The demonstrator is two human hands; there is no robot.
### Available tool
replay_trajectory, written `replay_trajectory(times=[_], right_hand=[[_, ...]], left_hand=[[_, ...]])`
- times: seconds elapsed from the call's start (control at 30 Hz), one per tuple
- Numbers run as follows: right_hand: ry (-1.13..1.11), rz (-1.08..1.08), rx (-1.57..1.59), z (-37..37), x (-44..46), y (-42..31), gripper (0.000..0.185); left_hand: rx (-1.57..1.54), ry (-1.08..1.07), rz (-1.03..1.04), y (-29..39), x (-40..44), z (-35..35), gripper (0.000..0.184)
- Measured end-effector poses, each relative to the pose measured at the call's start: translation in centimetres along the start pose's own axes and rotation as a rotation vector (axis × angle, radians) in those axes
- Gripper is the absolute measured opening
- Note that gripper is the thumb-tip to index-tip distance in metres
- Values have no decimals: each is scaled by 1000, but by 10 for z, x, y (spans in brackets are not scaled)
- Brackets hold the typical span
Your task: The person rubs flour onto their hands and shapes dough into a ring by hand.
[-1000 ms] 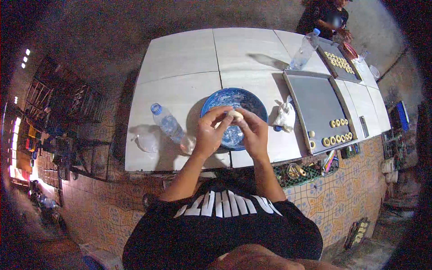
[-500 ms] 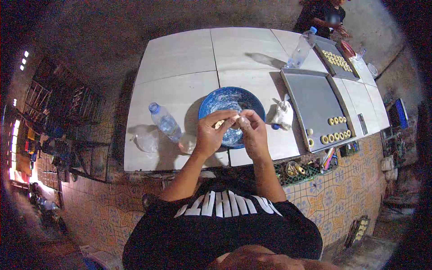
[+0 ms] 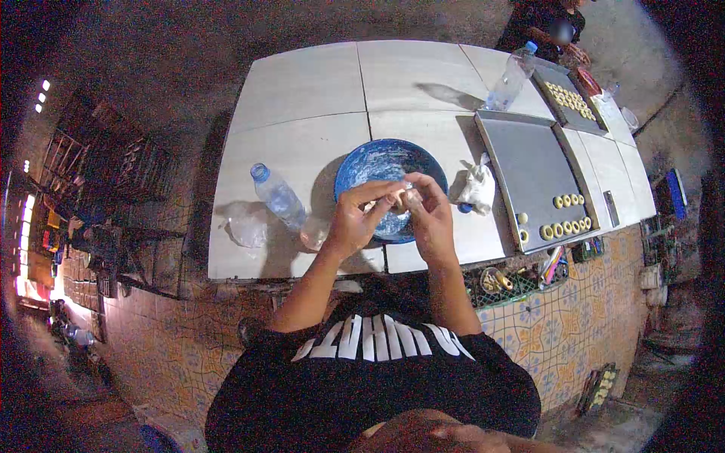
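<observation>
Over the floury blue basin [image 3: 355, 162], my left hand [image 3: 357, 220] and my right hand [image 3: 432, 219] meet at the fingertips. Between them they pinch a small piece of pale dough [image 3: 398, 201], mostly covered by the fingers. Both hands are closed on it. Left of the basin stand a clear plastic bottle [image 3: 278, 198] without a cap, a crumpled clear bag [image 3: 246, 224] and a small container [image 3: 313, 232] partly behind my wrist. A white bag [image 3: 476, 187] lies to the right of the basin.
A large metal tray [image 3: 529, 158] on the right holds several dough rings [image 3: 566, 228] near its front edge. Beyond it are a tall bottle [image 3: 511, 79] and a second tray [image 3: 555, 74] of rings, with a co-worker [image 3: 544, 30] beside them. A green crate [image 3: 498, 291] sits below the table edge.
My fingers have shifted around the dough, with the right fingers lifting slightly. The camera view has moved a little, and the hands remain over the basin.
</observation>
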State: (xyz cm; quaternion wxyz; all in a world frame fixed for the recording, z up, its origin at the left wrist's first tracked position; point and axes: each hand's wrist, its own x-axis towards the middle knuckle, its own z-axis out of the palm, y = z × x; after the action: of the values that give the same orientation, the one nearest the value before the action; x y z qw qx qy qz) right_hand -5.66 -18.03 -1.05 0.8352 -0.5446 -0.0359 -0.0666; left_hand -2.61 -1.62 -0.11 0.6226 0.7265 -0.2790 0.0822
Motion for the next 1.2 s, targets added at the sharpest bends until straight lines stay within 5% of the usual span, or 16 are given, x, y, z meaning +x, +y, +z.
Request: replay_trajectory(times=[0.17, 0.4, 0.57, 0.7, 0.97, 1.2], right_hand=[[-1, -71, 46, 2, -2, -8, 37], [6, 23, 43, 3, -4, -10, 39], [-48, -45, 62, -1, -2, -5, 44], [-90, 0, 24, -1, -4, -8, 43], [-58, -24, -36, -6, -3, -10, 36], [-132, 3, -32, -11, 0, -10, 47]], left_hand=[[28, 33, -291, -9, -9, 0, 27], [70, 72, -68, 2, -3, 7, 22], [-51, 111, -299, 6, -4, 5, 25], [-102, -16, -34, 8, 0, 5, 27], [16, 52, -261, 8, -3, 6, 31], [335, -46, 237, 4, 7, 2, 27]])
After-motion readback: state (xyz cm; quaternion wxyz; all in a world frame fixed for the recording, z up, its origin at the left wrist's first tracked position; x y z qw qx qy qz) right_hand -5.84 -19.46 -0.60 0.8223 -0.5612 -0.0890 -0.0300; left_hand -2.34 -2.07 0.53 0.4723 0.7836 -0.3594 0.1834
